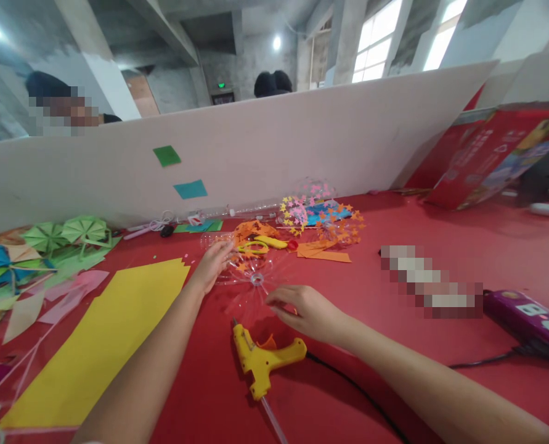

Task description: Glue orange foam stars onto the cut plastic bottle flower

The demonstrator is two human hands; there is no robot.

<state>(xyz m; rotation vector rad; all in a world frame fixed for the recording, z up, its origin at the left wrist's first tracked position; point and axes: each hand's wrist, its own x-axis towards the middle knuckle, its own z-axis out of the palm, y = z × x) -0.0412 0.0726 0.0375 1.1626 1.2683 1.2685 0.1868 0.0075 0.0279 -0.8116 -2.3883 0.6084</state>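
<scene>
Tabletop (200,382) in red fills most of the lower view, with a white partition board (256,148) standing along its far side. A red printed carton (487,154) leans at the far right, next to the board's end. Yellow paper sheets (108,333) lie overlapped on the left, partly covered by the person's left forearm. The right forearm reaches in from the lower right. Between the two hands, near the middle of the tabletop, sits a clear plastic piece (256,280), its strips splayed outward around a small ring. The left hand (215,264) is at its left edge, fingers close together and bent over the plastic; whether they pinch it, one cannot tell. The right hand (302,308) is at the piece's near right side, palm down, fingers lightly curved and close together; whether the tips grip a strip is unclear. A purple object (524,320) with white lettering lies at the far right. Just in front of the plastic piece, a yellow glue gun (267,361) lies on its side, nozzle pointing away from the person, a clear glue stick (273,419) jutting from its rear. Pleated green paper umbrellas (84,228) rest at the far left. Smallest are the orange paper stars (348,216) and pink paper stars (318,190), clustered near the board.
</scene>
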